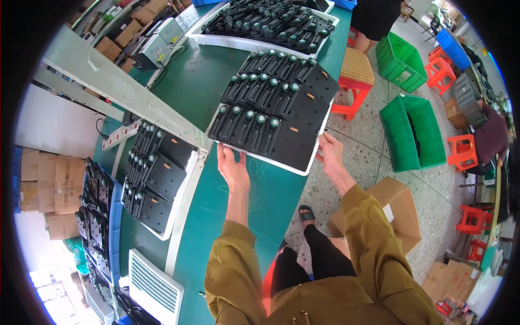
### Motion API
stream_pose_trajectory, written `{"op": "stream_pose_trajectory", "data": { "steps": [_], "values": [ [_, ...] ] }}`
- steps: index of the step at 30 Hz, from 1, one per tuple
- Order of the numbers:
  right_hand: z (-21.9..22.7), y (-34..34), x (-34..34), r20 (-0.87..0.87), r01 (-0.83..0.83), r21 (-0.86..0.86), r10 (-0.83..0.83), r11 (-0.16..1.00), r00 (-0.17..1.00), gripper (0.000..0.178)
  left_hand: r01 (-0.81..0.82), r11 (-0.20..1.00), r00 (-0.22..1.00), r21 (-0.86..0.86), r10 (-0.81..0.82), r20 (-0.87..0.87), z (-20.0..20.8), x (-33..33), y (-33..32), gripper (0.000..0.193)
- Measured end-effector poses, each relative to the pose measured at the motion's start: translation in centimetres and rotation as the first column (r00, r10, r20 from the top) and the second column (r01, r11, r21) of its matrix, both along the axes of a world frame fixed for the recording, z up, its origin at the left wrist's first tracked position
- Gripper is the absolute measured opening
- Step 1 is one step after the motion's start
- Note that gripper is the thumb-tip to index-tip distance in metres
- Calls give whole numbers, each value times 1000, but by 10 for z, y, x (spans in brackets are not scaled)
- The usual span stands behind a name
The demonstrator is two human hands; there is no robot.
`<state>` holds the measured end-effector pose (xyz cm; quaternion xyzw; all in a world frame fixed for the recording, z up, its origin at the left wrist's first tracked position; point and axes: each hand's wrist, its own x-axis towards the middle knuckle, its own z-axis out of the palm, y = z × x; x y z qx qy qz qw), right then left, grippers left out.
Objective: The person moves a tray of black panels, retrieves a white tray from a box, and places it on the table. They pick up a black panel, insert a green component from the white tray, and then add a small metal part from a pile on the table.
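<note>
A white tray point(275, 162) is held between my two hands at the edge of the green bench. Black perforated boards point(298, 145) lie in it, bearing rows of slim black handle-shaped parts point(254, 132) with round pale-topped ends. Small copper-coloured pieces show on the boards' bare right sides. My left hand point(234, 172) grips the tray's near rim, thumb up at the edge and other fingers partly hidden beneath. At the near right corner, my right hand point(331, 157) is closed on the side rim.
Beyond stands a larger white tray point(216, 39) heaped with similar black parts. A white post point(119, 81) crosses at left, with another loaded tray point(162, 230) behind it. Green bins point(401, 162), a cushioned stool point(355, 67) and an opened carton point(406, 208) stand on the floor at right.
</note>
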<state>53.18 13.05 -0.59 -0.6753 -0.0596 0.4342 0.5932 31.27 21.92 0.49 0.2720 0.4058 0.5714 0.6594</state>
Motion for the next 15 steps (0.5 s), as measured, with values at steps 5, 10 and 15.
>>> {"op": "stream_pose_trajectory", "data": {
  "steps": [5,10,15],
  "values": [
    [-2,2,-4,23,63,31,-64,998,998,22,17,1000,1000,-18,-17,-24,-4,-4,-1,45],
    [-7,1,-5,9,86,55,-86,995,996,22,63,998,996,-22,-64,-59,-7,-4,-11,49],
    [-7,3,-7,13,115,25,-115,993,993,24,80,997,997,21,-81,13,-8,-6,-8,49]
  ]
}}
